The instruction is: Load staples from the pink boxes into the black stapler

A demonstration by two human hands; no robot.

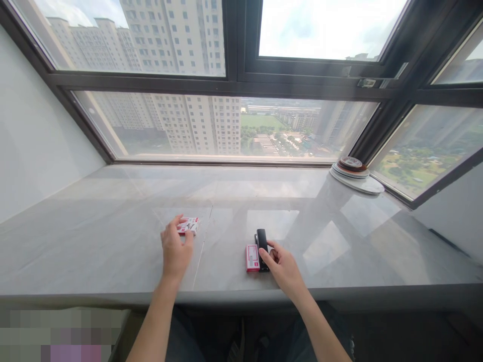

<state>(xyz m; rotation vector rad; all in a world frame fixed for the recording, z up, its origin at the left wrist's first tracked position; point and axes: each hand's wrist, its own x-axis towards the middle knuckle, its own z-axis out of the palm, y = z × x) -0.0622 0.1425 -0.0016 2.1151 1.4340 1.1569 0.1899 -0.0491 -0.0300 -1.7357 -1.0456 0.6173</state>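
My left hand is at a small red and white box lying on the stone sill, its thumb at the near side and its fingers at the far left side. The fingers cover the left part of this box. Further right, my right hand grips a black stapler, with the thumb on top of it and the other fingers at its right side. The stapler points away from me. Close against its left side lies a second box, a red and white staple box.
A stack of plates stands in the far right corner by the window frame. The marble sill ends at a front edge just before my body. White walls border it left and right.
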